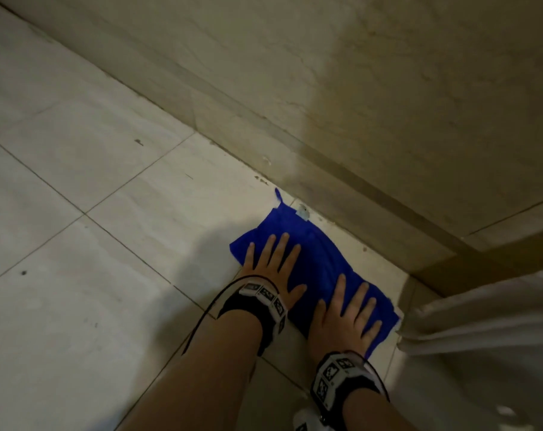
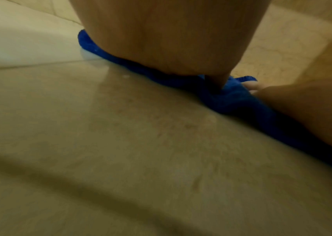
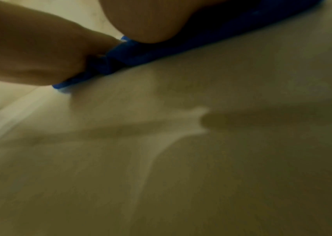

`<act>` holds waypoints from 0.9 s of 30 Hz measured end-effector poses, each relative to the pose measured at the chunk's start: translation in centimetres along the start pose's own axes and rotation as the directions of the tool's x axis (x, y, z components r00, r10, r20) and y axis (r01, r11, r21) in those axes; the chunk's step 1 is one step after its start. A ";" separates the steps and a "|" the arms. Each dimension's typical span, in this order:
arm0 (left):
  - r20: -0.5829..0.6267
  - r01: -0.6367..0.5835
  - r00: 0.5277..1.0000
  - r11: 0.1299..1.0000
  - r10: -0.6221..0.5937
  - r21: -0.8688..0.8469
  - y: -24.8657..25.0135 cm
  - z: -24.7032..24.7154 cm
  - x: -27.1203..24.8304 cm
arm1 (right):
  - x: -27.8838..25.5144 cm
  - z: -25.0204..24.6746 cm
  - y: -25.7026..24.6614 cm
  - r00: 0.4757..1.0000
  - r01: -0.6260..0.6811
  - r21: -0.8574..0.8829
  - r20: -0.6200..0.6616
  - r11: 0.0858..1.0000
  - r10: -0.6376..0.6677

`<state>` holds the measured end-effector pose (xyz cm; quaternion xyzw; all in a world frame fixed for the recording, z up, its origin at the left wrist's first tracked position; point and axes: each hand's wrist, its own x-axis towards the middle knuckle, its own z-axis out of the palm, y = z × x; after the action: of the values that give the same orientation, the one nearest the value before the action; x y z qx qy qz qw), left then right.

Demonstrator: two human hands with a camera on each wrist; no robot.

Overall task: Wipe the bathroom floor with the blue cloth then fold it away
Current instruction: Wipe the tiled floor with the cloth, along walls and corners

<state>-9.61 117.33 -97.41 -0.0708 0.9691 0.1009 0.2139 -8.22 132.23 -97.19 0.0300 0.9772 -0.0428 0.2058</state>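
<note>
The blue cloth lies spread flat on the pale tiled floor, close to the base of the wall. My left hand presses flat on its left part with fingers straight and spread. My right hand presses flat on its near right part, fingers straight too. In the left wrist view the palm of the left hand bears down on the blue cloth, which bunches a little at its edge. The right wrist view shows the blue cloth under the heel of the right hand.
A beige wall with a skirting strip runs diagonally just beyond the cloth. A white curtain or fabric hangs at the right, touching the floor beside the cloth. A small white scrap lies at the cloth's far corner.
</note>
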 end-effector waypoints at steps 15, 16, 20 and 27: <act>0.032 0.070 0.997 0.997 -0.069 -0.023 -2.9 3.8 -10.6 | -8.6 2.8 -0.5 0.999 0.023 -0.140 0.036 0.990 -0.018; 0.032 0.078 0.997 0.997 -0.077 -0.019 -2.7 3.9 -10.7 | -8.6 2.7 -0.6 0.999 0.019 -0.135 0.040 0.991 -0.013; 0.043 0.078 0.996 0.997 -0.077 -0.024 -2.5 4.1 -10.4 | -8.3 2.8 -0.6 0.999 0.002 -0.121 0.037 0.993 0.002; 0.002 0.046 0.999 0.999 -0.046 -0.024 -1.3 3.2 -8.1 | -6.3 2.0 -0.1 0.998 0.020 -0.035 0.055 0.999 -0.018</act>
<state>-0.84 117.55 -96.97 -0.0958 0.9657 0.1078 0.2160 -1.72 131.66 -96.44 0.0159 0.9721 -0.0282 0.2324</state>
